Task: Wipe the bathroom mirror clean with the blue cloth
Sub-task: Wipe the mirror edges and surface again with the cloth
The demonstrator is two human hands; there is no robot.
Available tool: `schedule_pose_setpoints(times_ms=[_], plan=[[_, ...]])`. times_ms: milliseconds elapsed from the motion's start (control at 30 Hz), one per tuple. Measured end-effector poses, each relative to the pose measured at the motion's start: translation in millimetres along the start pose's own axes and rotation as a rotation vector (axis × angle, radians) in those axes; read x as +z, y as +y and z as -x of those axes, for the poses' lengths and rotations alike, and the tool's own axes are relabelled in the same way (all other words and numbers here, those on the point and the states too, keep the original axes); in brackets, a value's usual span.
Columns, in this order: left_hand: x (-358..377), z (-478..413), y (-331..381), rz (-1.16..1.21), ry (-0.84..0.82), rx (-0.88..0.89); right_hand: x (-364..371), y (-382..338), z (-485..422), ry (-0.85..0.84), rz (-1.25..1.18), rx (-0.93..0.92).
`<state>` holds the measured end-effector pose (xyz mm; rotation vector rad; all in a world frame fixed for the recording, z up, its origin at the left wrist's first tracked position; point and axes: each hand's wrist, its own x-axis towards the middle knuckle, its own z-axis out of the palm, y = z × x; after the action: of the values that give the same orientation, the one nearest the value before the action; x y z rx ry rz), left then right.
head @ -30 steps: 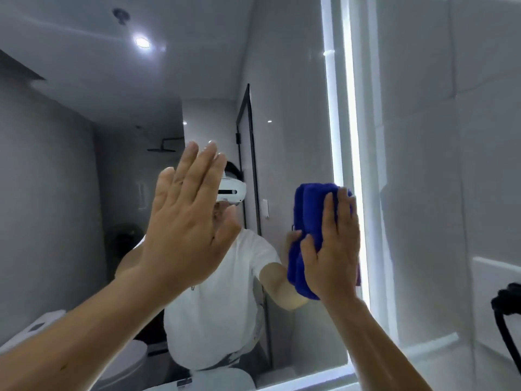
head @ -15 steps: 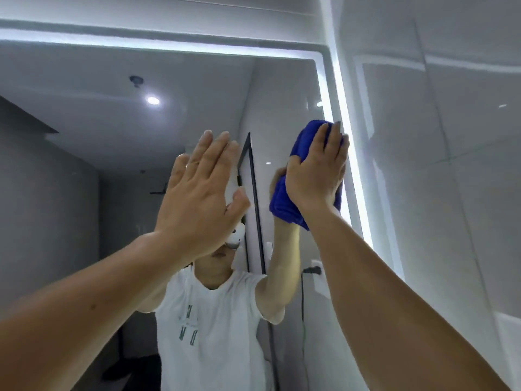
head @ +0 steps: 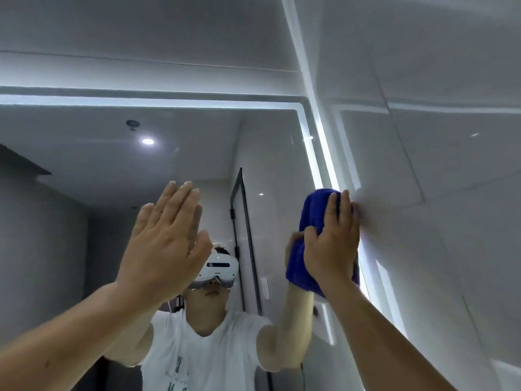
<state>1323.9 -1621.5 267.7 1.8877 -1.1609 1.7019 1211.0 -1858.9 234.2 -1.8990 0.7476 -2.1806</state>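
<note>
The bathroom mirror (head: 84, 170) fills the left and middle of the head view, framed by a lit strip along its top and right edge. A folded blue cloth (head: 306, 249) lies against the glass at the mirror's right edge. My right hand (head: 331, 244) presses it there with flat fingers, and the thumb is hooked into a fold. My left hand (head: 166, 244) is raised flat toward the glass to the left, fingers straight and together, holding nothing. Whether it touches the glass is unclear.
A glossy tiled side wall (head: 437, 193) meets the mirror's right edge right beside the cloth. More wall (head: 169, 38) runs above the mirror's lit top strip (head: 141, 101). The mirror reflects a person in a white shirt and headset, a black door frame and a ceiling light.
My right hand carried the cloth up the mirror's right edge, then slightly down and right onto the lit strip. The camera tilted upward. My left hand stayed raised and flat.
</note>
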Motion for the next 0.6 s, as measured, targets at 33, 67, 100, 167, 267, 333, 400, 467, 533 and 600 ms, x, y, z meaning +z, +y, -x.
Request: schedule_pose_setpoints(times_ms=[33, 67, 100, 167, 267, 333, 400, 467, 533, 600], plan=[[-0.9, -1.8, -3.9, -0.007, 0.007, 0.008, 2.6, -7.9, -14.7, 0.009, 0.020, 0.008], [-2.0, -3.4, -7.3, -0.015, 0.016, 0.023, 5.5, -18.3, -29.8, 0.015, 0.023, 0.007], [-4.2, -5.3, -10.4, -0.019, 0.024, 0.039, 8.1, -30.6, -44.8, 0.018, 0.017, 0.005], [-8.9, -10.6, -14.5, 0.000, 0.049, 0.050, 12.2, -56.0, -71.4, 0.019, -0.003, -0.013], [-17.4, -20.0, -12.6, 0.066, 0.092, 0.001, 20.4, -89.4, -84.2, 0.030, -0.033, -0.152], [-22.8, -27.0, -6.1, 0.100, 0.093, -0.023, 26.4, -101.4, -72.5, -0.011, -0.047, -0.301], [-27.8, -32.6, 2.2, 0.131, 0.085, -0.051, 30.6, -100.9, -52.9, -0.074, -0.050, -0.426], [-31.7, -37.2, 13.0, 0.143, 0.078, -0.072, 29.7, -92.7, -35.7, -0.124, -0.060, -0.521], [-33.7, -40.1, 24.6, 0.126, 0.049, -0.089, 26.0, -83.2, -25.8, -0.155, -0.077, -0.579], [-36.0, -42.9, 35.6, 0.104, 0.018, -0.108, 22.4, -72.1, -28.8, -0.155, -0.071, -0.561]])
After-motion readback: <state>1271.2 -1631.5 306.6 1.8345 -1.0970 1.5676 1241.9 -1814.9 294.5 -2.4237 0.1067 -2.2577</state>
